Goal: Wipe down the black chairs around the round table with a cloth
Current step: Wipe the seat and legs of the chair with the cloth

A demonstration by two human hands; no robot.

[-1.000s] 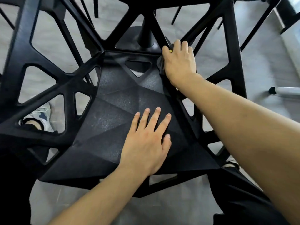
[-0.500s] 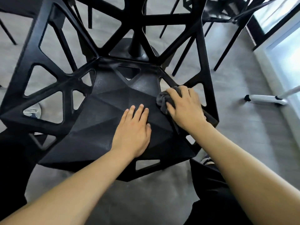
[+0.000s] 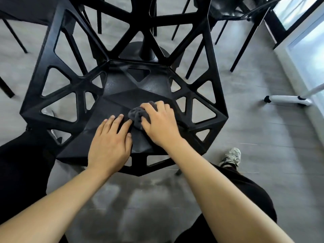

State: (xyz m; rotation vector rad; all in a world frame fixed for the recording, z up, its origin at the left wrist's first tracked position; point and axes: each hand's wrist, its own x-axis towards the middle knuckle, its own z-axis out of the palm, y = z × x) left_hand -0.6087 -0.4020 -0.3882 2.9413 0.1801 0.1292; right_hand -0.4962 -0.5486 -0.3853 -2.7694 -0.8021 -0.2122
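On the black chair [image 3: 122,92] seat, the right hand [image 3: 160,127] grips a bunched grey cloth [image 3: 135,115]. Just beside the cloth, the left hand [image 3: 110,144] rests flat, fingers straight.

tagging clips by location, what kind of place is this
Likely a dining or meeting area indoors: matching black chairs around a pedestal table base, grey tiled floor, a glass door.

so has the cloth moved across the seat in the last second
Yes. The cloth under the right hand has come from the seat's back right corner toward its middle, beside the left hand.
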